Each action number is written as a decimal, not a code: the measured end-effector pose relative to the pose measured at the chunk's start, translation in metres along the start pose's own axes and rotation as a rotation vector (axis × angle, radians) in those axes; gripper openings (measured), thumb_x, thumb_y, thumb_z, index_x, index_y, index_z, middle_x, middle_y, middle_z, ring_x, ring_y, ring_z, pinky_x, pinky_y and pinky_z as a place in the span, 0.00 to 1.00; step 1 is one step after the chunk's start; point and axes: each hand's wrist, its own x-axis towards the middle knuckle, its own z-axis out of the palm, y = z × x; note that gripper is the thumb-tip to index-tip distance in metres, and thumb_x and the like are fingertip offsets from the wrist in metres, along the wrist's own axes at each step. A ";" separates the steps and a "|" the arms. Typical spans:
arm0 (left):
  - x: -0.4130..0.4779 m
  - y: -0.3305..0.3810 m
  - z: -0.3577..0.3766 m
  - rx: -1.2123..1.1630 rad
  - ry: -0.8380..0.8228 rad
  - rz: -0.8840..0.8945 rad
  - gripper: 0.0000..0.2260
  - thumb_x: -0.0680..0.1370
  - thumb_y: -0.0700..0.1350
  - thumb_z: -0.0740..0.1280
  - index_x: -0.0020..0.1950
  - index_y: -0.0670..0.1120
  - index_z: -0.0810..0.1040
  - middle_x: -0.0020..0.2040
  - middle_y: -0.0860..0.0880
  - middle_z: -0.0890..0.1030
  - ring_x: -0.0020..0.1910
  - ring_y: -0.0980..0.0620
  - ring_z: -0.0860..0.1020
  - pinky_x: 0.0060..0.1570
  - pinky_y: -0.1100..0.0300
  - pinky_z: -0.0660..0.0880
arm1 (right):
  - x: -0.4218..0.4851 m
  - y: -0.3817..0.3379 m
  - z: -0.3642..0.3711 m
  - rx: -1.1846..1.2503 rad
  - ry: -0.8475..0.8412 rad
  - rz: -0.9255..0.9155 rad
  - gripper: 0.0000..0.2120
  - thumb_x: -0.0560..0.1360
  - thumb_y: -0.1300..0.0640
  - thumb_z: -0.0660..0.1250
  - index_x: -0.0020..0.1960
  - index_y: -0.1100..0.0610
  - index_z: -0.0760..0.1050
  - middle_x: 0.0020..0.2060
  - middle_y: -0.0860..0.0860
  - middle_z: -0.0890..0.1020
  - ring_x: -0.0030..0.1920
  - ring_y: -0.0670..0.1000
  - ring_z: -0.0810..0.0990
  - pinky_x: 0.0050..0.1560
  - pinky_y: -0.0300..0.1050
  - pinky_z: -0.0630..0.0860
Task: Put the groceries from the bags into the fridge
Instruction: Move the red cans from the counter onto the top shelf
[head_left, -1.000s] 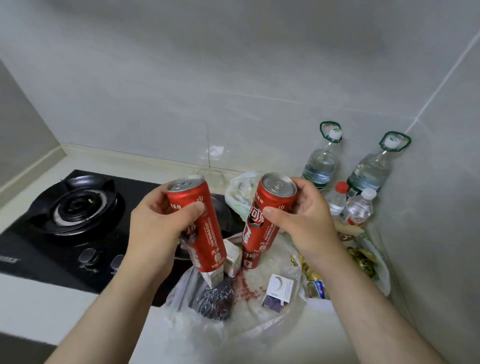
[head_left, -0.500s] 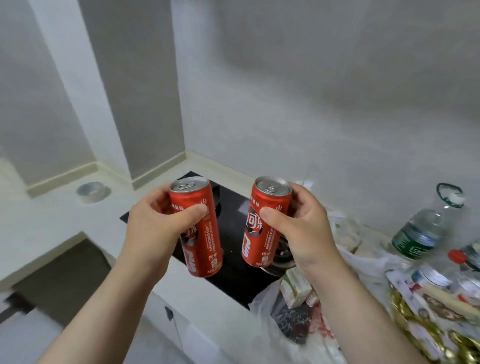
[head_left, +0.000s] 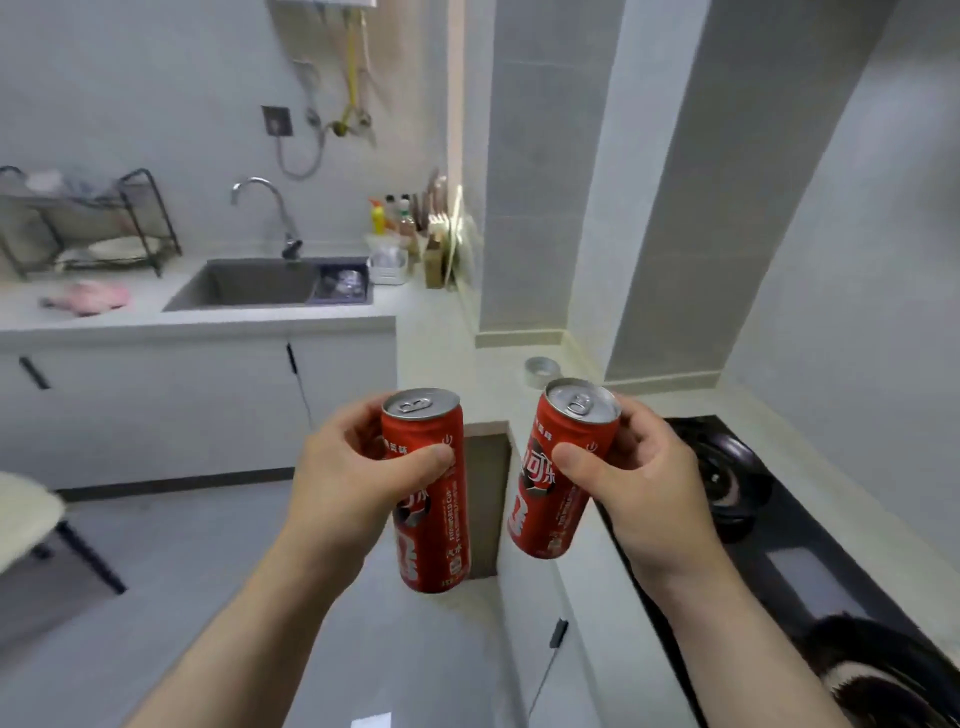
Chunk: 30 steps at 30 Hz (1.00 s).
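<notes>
The left hand (head_left: 348, 483) curls round the left red can (head_left: 431, 540), thumb across its front and fingers wrapped behind. The right hand (head_left: 649, 499) grips the right red can (head_left: 545, 514) the same way. Both cans are sealed and held in the air side by side with a clear gap between them, the left one over the floor and the right one tilted slightly inward at the near counter's edge. A black gas hob (head_left: 727, 478) lies on the counter (head_left: 447, 338) to the right. Far left is a sink (head_left: 249, 286) with a faucet (head_left: 265, 208), a dish rack (head_left: 88, 223) and a pink cloth (head_left: 85, 299).
</notes>
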 end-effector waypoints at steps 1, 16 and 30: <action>-0.009 0.001 -0.010 0.021 0.055 0.001 0.20 0.60 0.45 0.74 0.51 0.55 0.79 0.45 0.56 0.84 0.45 0.59 0.82 0.41 0.64 0.76 | 0.001 0.002 0.008 0.023 -0.036 0.006 0.21 0.69 0.67 0.75 0.58 0.52 0.79 0.49 0.49 0.86 0.51 0.49 0.84 0.52 0.48 0.79; -0.165 0.024 -0.137 0.214 0.726 0.056 0.23 0.59 0.46 0.76 0.53 0.52 0.80 0.46 0.52 0.85 0.48 0.53 0.83 0.41 0.62 0.78 | -0.054 -0.004 0.160 0.142 -0.710 0.044 0.24 0.67 0.63 0.77 0.57 0.44 0.76 0.47 0.40 0.84 0.48 0.39 0.83 0.45 0.37 0.75; -0.325 0.061 -0.292 0.220 1.221 0.195 0.22 0.58 0.48 0.77 0.51 0.54 0.81 0.46 0.50 0.85 0.47 0.50 0.83 0.42 0.57 0.78 | -0.185 -0.078 0.351 0.174 -1.161 -0.116 0.21 0.66 0.61 0.78 0.53 0.42 0.77 0.46 0.38 0.85 0.47 0.39 0.83 0.47 0.36 0.78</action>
